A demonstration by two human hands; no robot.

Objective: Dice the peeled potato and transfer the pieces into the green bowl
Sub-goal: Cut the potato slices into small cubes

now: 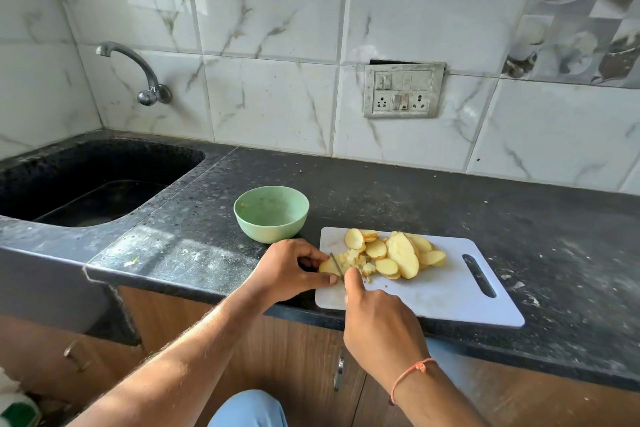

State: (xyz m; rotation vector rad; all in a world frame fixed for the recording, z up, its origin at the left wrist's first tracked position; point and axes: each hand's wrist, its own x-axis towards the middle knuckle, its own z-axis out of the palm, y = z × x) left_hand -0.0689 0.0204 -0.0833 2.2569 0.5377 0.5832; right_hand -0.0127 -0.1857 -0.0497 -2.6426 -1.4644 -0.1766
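Place: a home kitchen is shown.
Counter: a dark speckled stone countertop [398,198] is seen under the gripped knife.
Sink: a black basin [86,184] with a wall tap [138,74] is set far left of the grip.
Wall: marble-look tiles and a switchboard [403,90] are seen beyond it.
Cabinets: wooden doors [301,350] are fitted below.

Inspector A: Both forearms bare to the frame edge, no sleeves; fine hair visible on the left forearm [194,354]; left hand [287,270] without rings or bands.

Inspector B: Confirmed; right hand [377,319] likewise ringless; a thin orange thread bracelet [410,374], knotted, circles the wrist just below that hand; below the bracelet, light blue trousers [249,409] at the knee.
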